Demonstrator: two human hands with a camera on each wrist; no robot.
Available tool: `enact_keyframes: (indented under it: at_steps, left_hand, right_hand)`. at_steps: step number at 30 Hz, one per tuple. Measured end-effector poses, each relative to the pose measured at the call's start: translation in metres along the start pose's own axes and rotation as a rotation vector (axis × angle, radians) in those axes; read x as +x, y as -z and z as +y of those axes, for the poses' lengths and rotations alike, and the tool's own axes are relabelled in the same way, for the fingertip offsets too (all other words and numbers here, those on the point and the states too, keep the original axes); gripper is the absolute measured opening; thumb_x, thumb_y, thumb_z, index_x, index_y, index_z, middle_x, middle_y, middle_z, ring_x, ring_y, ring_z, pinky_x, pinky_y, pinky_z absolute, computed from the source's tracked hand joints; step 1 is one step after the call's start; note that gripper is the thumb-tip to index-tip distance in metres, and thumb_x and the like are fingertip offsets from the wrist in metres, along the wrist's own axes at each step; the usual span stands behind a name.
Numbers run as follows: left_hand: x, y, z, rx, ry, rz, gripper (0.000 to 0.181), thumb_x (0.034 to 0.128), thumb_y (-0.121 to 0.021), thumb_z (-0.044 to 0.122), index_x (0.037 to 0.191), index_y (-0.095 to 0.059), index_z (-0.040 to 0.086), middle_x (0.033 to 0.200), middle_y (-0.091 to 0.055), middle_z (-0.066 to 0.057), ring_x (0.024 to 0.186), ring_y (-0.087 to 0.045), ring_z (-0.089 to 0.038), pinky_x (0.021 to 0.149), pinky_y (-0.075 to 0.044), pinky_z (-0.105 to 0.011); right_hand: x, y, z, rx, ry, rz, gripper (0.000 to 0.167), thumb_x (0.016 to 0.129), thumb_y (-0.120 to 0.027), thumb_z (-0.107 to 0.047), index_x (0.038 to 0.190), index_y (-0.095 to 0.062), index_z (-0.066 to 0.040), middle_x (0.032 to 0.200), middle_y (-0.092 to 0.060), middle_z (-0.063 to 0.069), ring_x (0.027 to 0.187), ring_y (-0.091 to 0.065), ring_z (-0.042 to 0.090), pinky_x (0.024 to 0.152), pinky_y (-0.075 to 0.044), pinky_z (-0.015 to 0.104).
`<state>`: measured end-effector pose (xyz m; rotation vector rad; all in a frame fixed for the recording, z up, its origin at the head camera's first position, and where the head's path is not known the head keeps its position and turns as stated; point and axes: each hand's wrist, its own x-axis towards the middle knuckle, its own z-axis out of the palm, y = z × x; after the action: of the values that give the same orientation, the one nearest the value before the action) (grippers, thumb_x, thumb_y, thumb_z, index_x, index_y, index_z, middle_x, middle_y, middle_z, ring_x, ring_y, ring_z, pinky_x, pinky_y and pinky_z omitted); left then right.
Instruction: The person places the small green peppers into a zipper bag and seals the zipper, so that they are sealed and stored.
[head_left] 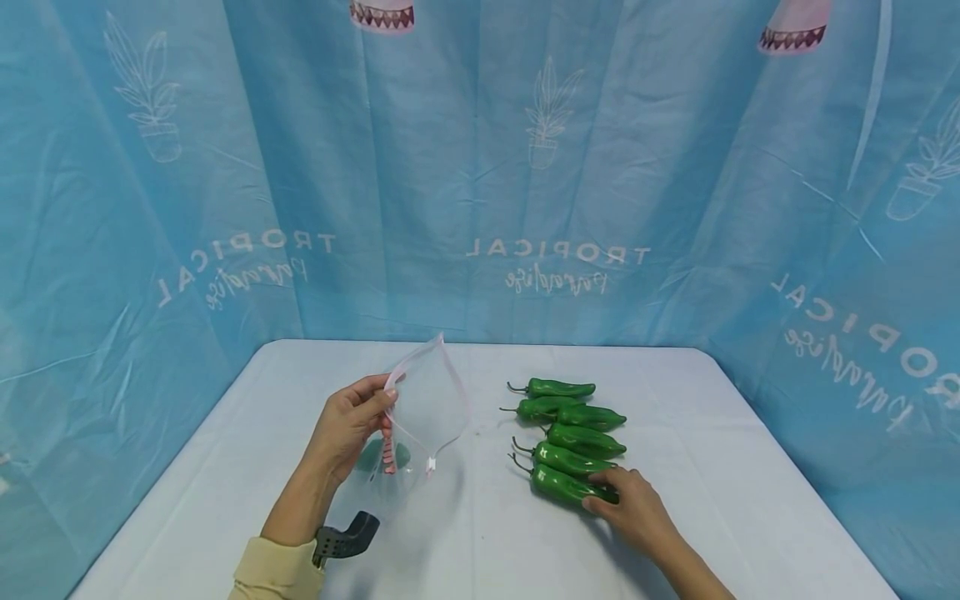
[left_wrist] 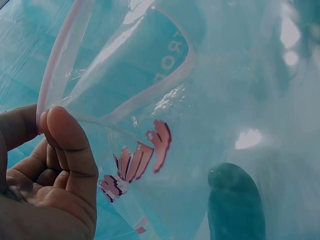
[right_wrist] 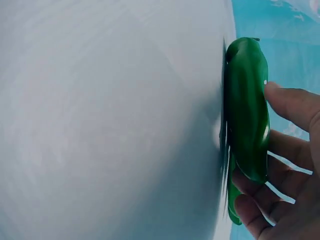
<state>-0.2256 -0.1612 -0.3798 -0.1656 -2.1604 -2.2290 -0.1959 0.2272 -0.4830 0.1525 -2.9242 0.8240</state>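
Observation:
My left hand (head_left: 348,421) pinches the rim of a clear zip bag (head_left: 431,392) between thumb and fingers, and the bag's mouth gapes. Pink printing (left_wrist: 135,160) marks the bag's side, and a green pepper (left_wrist: 235,200) shows hazily through the plastic. A white slider (head_left: 431,465) sits on the zip edge. At the right, my right hand (head_left: 633,508) holds the nearest long green pepper (head_left: 558,485) by its tip end, thumb on one side and fingers on the other. In the right wrist view this pepper (right_wrist: 247,110) appears to lie at the table surface.
Several more green peppers (head_left: 585,440) lie in a rough column beyond the held one, stems pointing left. The white table (head_left: 300,367) is enclosed by blue printed curtains (head_left: 555,208). A black band (head_left: 345,537) circles the left wrist.

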Motion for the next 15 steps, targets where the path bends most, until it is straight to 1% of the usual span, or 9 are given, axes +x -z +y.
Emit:
enact_keyframes:
  at_steps: [5, 7, 10, 15]
  left_hand:
    - [0.000, 0.000, 0.000, -0.002, 0.006, -0.003, 0.045, 0.0911, -0.063, 0.025, 0.123, -0.052, -0.005, 0.086, -0.058, 0.004, 0.066, -0.054, -0.007, 0.068, -0.052, -0.019]
    - [0.000, 0.000, 0.000, 0.002, 0.008, -0.002, 0.045, 0.0910, -0.063, 0.025, 0.123, -0.052, -0.004, 0.087, -0.058, 0.003, 0.067, -0.054, -0.007, 0.068, -0.051, -0.019]
    - [0.000, 0.000, 0.000, 0.010, 0.006, -0.002, 0.046, 0.0910, -0.063, 0.025, 0.124, -0.052, -0.004, 0.090, -0.059, 0.002, 0.068, -0.055, -0.008, 0.069, -0.051, -0.020]
    - [0.000, 0.000, 0.000, 0.005, -0.003, -0.009, 0.046, 0.0914, -0.062, 0.025, 0.124, -0.052, -0.005, 0.087, -0.058, 0.003, 0.067, -0.054, -0.007, 0.068, -0.051, -0.019]
  right_hand:
    - [0.000, -0.001, 0.007, 0.010, -0.033, -0.043, 0.032, 0.075, -0.077, -0.032, 0.103, -0.070, -0.018, 0.105, -0.068, 0.000, 0.097, -0.060, 0.020, 0.087, -0.048, 0.044]
    - [-0.001, -0.001, 0.010, 0.014, -0.035, -0.048, 0.034, 0.075, -0.077, -0.032, 0.105, -0.070, -0.018, 0.107, -0.068, 0.002, 0.100, -0.060, 0.023, 0.089, -0.048, 0.047]
    - [-0.001, -0.002, 0.012, 0.016, -0.034, -0.053, 0.037, 0.074, -0.078, -0.031, 0.107, -0.070, -0.018, 0.108, -0.067, 0.002, 0.101, -0.060, 0.022, 0.089, -0.048, 0.046]
    - [-0.002, -0.001, 0.015, 0.018, -0.013, -0.066, 0.038, 0.073, -0.079, -0.027, 0.109, -0.069, -0.017, 0.107, -0.067, 0.001, 0.099, -0.060, 0.021, 0.087, -0.049, 0.044]
